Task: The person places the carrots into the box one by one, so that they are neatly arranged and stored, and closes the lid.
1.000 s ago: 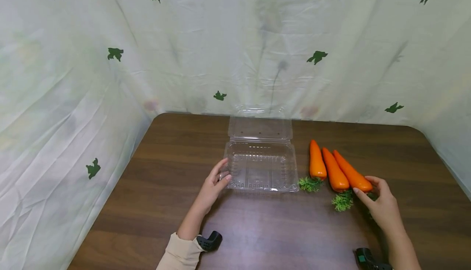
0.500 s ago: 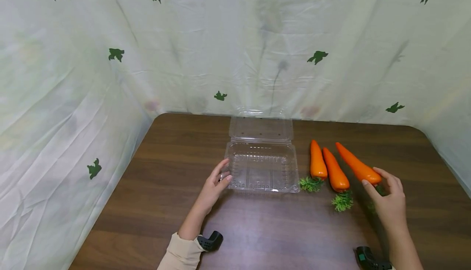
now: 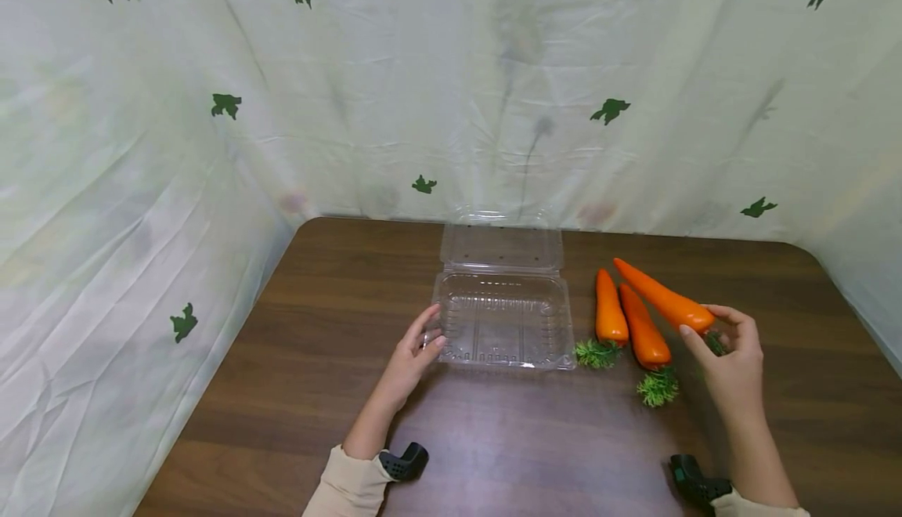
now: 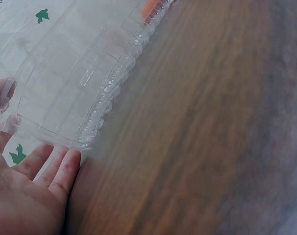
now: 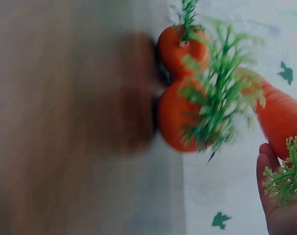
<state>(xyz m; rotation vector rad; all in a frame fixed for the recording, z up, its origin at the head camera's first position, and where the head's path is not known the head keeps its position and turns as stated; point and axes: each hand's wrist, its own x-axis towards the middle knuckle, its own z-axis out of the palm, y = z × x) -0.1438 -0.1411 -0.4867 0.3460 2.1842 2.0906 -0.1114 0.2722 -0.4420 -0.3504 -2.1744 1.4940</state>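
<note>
A clear plastic clamshell container [image 3: 504, 321] stands on the table with its lid [image 3: 502, 247] folded back. My left hand [image 3: 409, 356] holds its left rim, thumb on one side and fingers against the outer wall [image 4: 50, 132]. At the right, my right hand [image 3: 733, 356] grips an orange carrot [image 3: 662, 294] by its thick end, with thumb and fingers around it. This carrot is raised, its tip pointing away and left; its green top [image 5: 290, 171] shows at the palm. Below and left of it lie a second carrot [image 3: 643, 329] and a third carrot [image 3: 609, 309], both with green tops.
The brown wooden table [image 3: 338, 290] has a back edge against a pale curtain [image 3: 380, 86] with leaf and bird prints. The lid reaches close to that curtain. Black devices sit on the left wrist [image 3: 404, 462] and the right wrist [image 3: 694, 482].
My right hand has lifted the rightmost carrot away from the others, first rightward, then up and left over the middle one. The left hand and the container have stayed put.
</note>
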